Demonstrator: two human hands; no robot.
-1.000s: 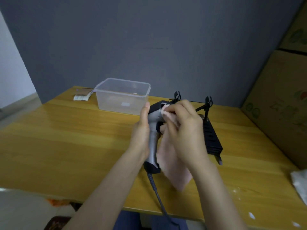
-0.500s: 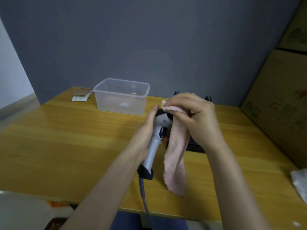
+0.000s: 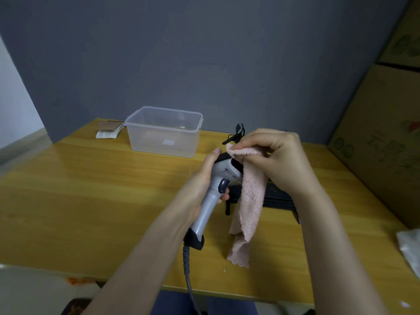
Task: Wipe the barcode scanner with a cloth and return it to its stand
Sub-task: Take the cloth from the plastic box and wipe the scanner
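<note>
A: What's biggest here?
B: The yellow wooden table (image 3: 91,201), then brown cardboard boxes (image 3: 386,144) with print too blurred to read.
A: Next?
B: A clear plastic tub (image 3: 163,133); its small white label is illegible.
A: The hands?
B: Left hand (image 3: 200,189) wraps the grey corded barcode scanner (image 3: 216,189), held above the table. Right hand (image 3: 277,160) pinches a pink fluffy cloth (image 3: 250,201) against its head, before the black stand (image 3: 279,196).

Head view, forward-down, close over table (image 3: 91,201)
</note>
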